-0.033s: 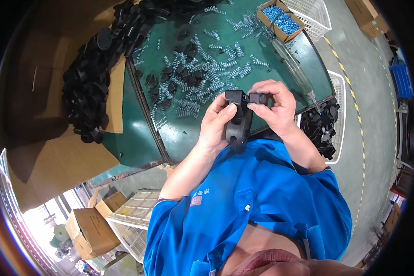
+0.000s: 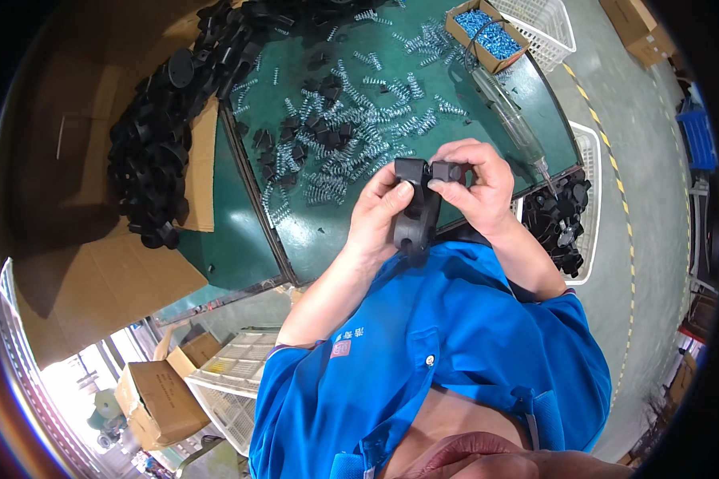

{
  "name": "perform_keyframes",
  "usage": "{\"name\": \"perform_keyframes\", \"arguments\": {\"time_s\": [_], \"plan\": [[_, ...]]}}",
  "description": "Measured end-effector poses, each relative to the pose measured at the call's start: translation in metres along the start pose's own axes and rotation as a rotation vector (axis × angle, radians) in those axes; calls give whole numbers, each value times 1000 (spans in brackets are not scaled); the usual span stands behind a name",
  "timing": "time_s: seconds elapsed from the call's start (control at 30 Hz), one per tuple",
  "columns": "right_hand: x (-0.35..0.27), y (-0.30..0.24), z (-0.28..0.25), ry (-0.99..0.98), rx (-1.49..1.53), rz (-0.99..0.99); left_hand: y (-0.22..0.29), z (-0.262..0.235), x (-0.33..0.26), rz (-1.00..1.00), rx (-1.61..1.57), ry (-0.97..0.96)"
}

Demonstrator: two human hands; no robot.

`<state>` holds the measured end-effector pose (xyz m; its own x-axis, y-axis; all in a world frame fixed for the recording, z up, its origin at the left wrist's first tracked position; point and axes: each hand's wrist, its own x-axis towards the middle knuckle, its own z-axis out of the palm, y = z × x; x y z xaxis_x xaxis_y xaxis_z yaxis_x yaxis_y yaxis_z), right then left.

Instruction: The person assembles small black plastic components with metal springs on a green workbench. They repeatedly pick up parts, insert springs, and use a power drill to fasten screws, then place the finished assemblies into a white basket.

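we hold a black plastic clamp (image 2: pixel 418 215) up over the near edge of the green bench (image 2: pixel 327 231), both hands closed on it. our left hand (image 2: pixel 379 215) wraps the clamp's body from the side, thumb pressed on its top face. our right hand (image 2: pixel 475 188) pinches a small black piece (image 2: pixel 446 171) against the clamp's upper corner, fingers curled tight, thumb and forefinger narrow around it.

we judge the step in hand to be fitting that small piece into the clamp's head; it sits touching the body but we cannot tell whether it is fully seated. the next move likely calls for steady pressure from the right thumb while the left keeps the body from twisting.

beyond the hands lies a scatter of metal springs (image 2: pixel 351 136) mixed with small black parts (image 2: pixel 295 144). farther off and to the right is a cardboard box of blue screws (image 2: pixel 487 36), with a clear-bodied screwdriver (image 2: pixel 511 120) lying between it and the right hand. to the left, a heap of black mouldings (image 2: pixel 152 152) fills a big carton. right of the right wrist, a white basket (image 2: pixel 587 152) holds more black pieces.

open room is just below the hands, along the bench's near edge; the basket rim crowds the right elbow.
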<state>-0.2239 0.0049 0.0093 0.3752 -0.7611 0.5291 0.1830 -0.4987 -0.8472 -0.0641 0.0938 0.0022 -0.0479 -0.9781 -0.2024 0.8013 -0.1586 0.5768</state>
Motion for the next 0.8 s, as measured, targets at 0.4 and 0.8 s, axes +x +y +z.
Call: {"name": "perform_keyframes", "arguments": {"time_s": [0.4,0.8], "plan": [[11,-30,-30,-222,-491,24,-13,12,8,3,-23,29],[28,-61,-45,-571,-826,25,-2,13,7,-109,100,-31]]}}
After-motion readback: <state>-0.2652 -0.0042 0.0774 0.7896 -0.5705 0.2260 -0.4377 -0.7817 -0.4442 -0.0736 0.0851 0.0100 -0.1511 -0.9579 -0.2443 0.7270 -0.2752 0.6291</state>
